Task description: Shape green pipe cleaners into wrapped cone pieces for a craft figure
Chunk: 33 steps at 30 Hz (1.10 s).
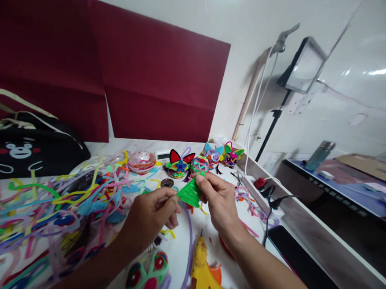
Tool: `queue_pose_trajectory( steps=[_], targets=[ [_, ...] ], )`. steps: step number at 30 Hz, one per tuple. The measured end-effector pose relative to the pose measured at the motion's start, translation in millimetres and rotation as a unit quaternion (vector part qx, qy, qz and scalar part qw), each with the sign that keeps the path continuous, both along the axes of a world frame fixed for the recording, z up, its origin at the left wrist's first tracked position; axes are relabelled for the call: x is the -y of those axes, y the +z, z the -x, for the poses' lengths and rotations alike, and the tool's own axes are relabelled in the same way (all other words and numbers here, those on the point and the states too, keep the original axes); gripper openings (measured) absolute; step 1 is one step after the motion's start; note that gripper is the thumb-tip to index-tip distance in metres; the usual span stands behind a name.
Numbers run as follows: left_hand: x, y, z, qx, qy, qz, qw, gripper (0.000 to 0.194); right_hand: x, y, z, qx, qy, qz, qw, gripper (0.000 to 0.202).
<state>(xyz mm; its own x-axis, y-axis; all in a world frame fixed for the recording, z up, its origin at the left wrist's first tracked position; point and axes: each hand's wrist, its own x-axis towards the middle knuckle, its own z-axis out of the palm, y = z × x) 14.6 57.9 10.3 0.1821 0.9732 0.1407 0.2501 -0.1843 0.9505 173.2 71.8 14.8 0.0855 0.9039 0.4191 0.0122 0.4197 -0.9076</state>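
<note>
My right hand pinches a bright green triangle by its upper right edge. It looks made of fuzzy pipe cleaner laid in rows. The fingers of my left hand are pinched together at the triangle's left corner; their tips are partly hidden. Below the hands lies a yellow hot glue gun, nozzle pointing away from me. A purple pipe cleaner runs alongside it. Near my left forearm is a blurred piece with red round eyes.
Loose coloured pipe cleaners cover the left side. Several decorated balls with ears stand at the back beside a clear bowl. To the right are a power strip, a black phone and a raised table edge.
</note>
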Motion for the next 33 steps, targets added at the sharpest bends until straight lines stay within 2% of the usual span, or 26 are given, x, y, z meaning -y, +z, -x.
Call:
queue_pose_trajectory(
  steps=[10, 16, 22, 25, 33],
  targets=[
    [-2, -1.2, -3, 0.001, 0.010, 0.015, 1.000, 0.020, 4, -0.2, 2, 0.034, -0.020, -0.001, 0.999, 0.037],
    [-2, -3.7, -2, 0.012, 0.014, 0.015, 1.000, 0.019, 7, -2.4, 3, 0.052, -0.026, -0.023, 0.998, 0.030],
    [-3, -6.2, 0, 0.024, 0.027, 0.015, 0.999, 0.018, 19, 1.7, 7, 0.115, -0.035, -0.105, 0.987, 0.032],
    [-3, -4.7, 0, 0.035, 0.038, 0.006, 0.999, 0.018, 26, 3.5, 9, 0.146, -0.028, -0.155, 0.977, 0.028],
    [2, 3.3, -3, 0.008, 0.061, -0.014, 0.998, 0.018, 32, 0.9, 13, 0.173, -0.015, -0.207, 0.963, 0.016]
  ],
)
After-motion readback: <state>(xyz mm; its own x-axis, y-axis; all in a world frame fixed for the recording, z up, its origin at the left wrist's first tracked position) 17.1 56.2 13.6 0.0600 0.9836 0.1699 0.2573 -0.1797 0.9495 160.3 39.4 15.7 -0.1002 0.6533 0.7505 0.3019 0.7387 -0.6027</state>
